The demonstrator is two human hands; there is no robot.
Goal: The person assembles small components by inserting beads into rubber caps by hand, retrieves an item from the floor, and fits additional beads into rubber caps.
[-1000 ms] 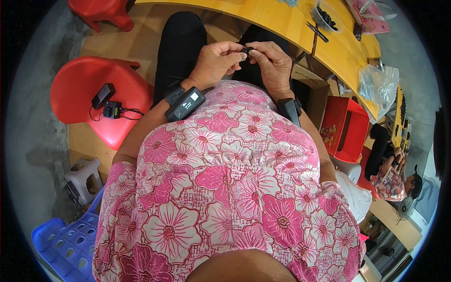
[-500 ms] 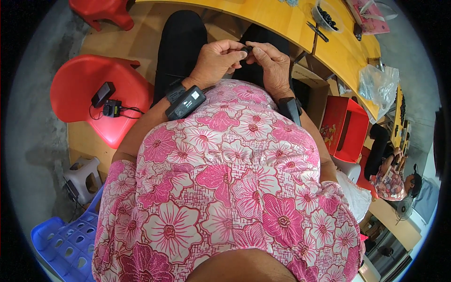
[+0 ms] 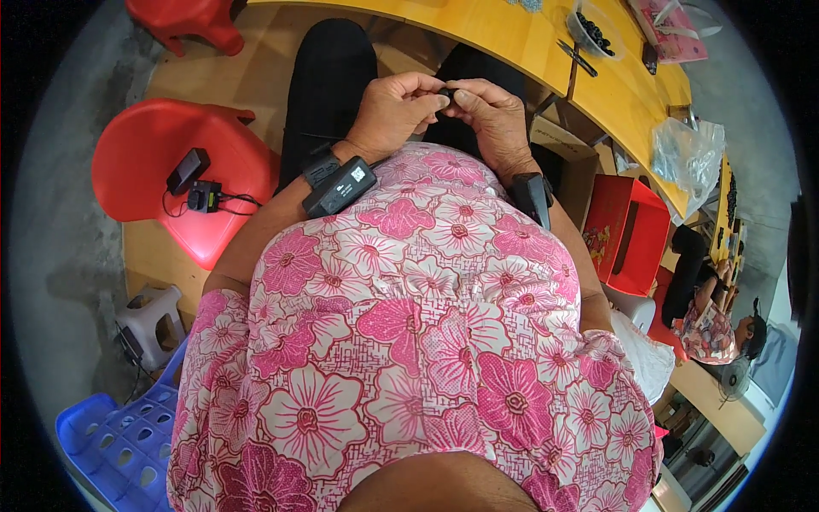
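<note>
Above my lap, a small round black piece (image 3: 446,96) is pinched between both hands; its exact kind is too small to make out. My left hand (image 3: 394,111) grips it from the left with thumb and forefinger. From the right, my right hand (image 3: 490,118) closes thumb and fingertips on the same piece. Parts of it are covered by the fingertips. On the yellow table beyond, a clear bowl (image 3: 583,43) holds several similar dark round pieces. Dark tweezers (image 3: 578,58) lie beside the bowl.
A red chair (image 3: 145,162) with black devices stands to my left, a blue plastic seat (image 3: 128,435) behind it. The yellow table (image 3: 503,38) curves ahead and right, carrying a clear plastic bag (image 3: 687,158). A red box (image 3: 627,230) is at my right; another person (image 3: 712,320) sits beyond.
My right fingers have shifted slightly on the small black piece, and both hands have tilted a little. They remain together in the same place over my lap.
</note>
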